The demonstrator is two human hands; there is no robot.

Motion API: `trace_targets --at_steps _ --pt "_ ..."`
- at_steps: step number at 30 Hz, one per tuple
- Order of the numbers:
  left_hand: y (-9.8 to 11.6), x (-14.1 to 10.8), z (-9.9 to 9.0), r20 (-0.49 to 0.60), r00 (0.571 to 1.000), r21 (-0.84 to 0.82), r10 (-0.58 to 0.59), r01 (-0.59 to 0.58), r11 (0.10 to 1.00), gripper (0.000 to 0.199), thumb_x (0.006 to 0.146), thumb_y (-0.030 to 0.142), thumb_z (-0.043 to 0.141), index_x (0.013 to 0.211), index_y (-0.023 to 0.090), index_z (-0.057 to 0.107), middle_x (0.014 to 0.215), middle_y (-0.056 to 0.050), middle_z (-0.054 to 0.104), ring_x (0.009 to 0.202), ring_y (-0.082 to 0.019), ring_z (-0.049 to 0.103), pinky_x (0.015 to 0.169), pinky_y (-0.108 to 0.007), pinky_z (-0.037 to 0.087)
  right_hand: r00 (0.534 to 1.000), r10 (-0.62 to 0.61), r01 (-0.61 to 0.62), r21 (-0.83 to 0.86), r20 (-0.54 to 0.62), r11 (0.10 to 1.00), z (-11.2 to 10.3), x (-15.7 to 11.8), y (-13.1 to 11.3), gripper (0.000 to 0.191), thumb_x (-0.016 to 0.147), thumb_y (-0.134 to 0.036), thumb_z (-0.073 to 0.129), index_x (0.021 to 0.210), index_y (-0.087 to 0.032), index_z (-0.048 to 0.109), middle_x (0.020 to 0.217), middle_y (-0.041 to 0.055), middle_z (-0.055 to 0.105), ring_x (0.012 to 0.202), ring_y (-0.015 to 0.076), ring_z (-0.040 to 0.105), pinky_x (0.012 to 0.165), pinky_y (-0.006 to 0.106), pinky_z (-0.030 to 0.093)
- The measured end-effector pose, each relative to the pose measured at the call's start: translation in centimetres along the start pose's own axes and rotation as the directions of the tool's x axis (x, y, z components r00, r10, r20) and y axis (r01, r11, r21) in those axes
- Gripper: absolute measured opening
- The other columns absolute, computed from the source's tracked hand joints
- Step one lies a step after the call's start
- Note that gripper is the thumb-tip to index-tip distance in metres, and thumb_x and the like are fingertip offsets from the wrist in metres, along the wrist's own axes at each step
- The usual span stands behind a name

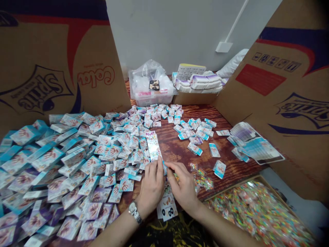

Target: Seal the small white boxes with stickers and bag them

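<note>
My left hand [152,181], with a silver watch on its wrist, is closed around a small blue-and-white box [165,168], index finger stretched forward. My right hand [183,188] pinches the same box from the right; the fingers hide most of it. A long white printed strip [154,147] with coloured ovals extends beyond the left fingertips; whether it is inside the box or beneath it, I cannot tell. Below my hands lie printed cards [168,210] with dark oval pictures. Small clear packets of coloured pieces [203,178] sit just right of my right hand.
A big pile of small boxes [77,157] covers the left side. More boxes [197,132] lie at right, near fanned flat cartons [257,144]. A tray of coloured packets [257,209] is front right. Cardboard walls [97,51] flank the table; a plastic tub [153,97] stands behind.
</note>
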State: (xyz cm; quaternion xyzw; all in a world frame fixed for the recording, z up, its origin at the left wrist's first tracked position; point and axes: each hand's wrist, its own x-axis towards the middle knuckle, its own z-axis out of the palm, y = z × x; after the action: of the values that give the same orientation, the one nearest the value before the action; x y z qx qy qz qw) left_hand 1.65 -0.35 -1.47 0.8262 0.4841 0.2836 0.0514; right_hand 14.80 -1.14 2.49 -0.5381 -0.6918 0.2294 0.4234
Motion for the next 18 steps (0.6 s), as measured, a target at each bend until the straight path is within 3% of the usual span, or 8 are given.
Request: trace_targets --at_steps 3,5,9,13,15,18 --pt "0.2 -0.1 0.1 0.024 1.000 -0.058 -0.013 0.015 0.998 0.071 0.089 0.009 0.038 0.146 0.013 -0.004 0.116 -0.018 0.046 0.106 -0.029 0.043 0.088 -0.048 0.045 0.989 -0.147 0.146 -0.037 -0.027 0.989 0.8 -1.2 0.3 0.038 0.090 -0.013 0.041 0.125 -0.024 0.051 0.114 0.0094 0.062 0.105 0.0226 0.057 0.091 0.042 0.045" --pt "-0.2 -0.1 -0.2 0.027 0.999 -0.089 -0.020 0.022 0.996 0.071 0.090 0.011 0.038 0.146 0.014 -0.005 0.116 -0.018 0.045 0.104 -0.028 0.044 0.088 -0.047 0.045 0.994 -0.112 0.111 0.016 0.009 0.994 0.8 -1.4 0.6 0.039 0.091 -0.016 0.041 0.129 -0.023 0.047 0.118 0.0104 0.061 0.109 0.0224 0.056 0.093 0.042 0.045" --pt "-2.1 0.5 -1.9 0.022 1.000 -0.020 -0.017 0.017 1.000 0.070 0.091 0.019 0.043 0.146 0.013 0.001 0.115 -0.018 0.046 0.100 -0.027 0.045 0.086 -0.045 0.045 0.967 0.029 -0.082 0.203 0.253 0.976 -0.3 0.4 2.3 0.038 0.095 -0.025 0.039 0.133 -0.023 0.042 0.121 0.0087 0.061 0.109 0.0192 0.058 0.092 0.036 0.048" --pt "-4.2 1.8 -4.3 -0.021 0.998 0.112 -0.055 0.057 0.992 0.066 0.091 0.026 0.044 0.146 0.013 0.009 0.111 -0.017 0.050 0.098 -0.027 0.047 0.084 -0.043 0.046 0.948 -0.080 0.042 0.127 0.308 0.991 -0.7 3.7 5.0 0.038 0.096 -0.028 0.039 0.133 -0.024 0.044 0.123 0.0081 0.059 0.114 0.0195 0.054 0.096 0.039 0.045" --pt "-5.2 2.4 -5.3 -0.016 0.999 0.133 -0.048 0.050 0.990 0.063 0.092 0.027 0.043 0.145 0.012 0.013 0.109 -0.016 0.052 0.096 -0.026 0.048 0.083 -0.041 0.047 0.902 -0.172 0.172 0.035 0.397 0.984 -0.1 5.0 6.4 0.041 0.094 -0.028 0.042 0.135 -0.023 0.043 0.129 0.0090 0.055 0.120 0.0207 0.049 0.101 0.041 0.040" --pt "-7.3 3.2 -6.4 -0.015 0.999 0.238 -0.044 0.047 0.970 0.058 0.090 0.027 0.044 0.142 0.011 0.023 0.107 -0.016 0.054 0.096 -0.028 0.049 0.079 -0.041 0.048 0.760 -0.254 0.357 -0.058 0.598 0.932 1.2 6.1 8.3 0.062 0.084 -0.038 0.060 0.139 -0.021 0.038 0.144 0.0121 0.038 0.134 0.0281 0.032 0.109 0.049 0.027"
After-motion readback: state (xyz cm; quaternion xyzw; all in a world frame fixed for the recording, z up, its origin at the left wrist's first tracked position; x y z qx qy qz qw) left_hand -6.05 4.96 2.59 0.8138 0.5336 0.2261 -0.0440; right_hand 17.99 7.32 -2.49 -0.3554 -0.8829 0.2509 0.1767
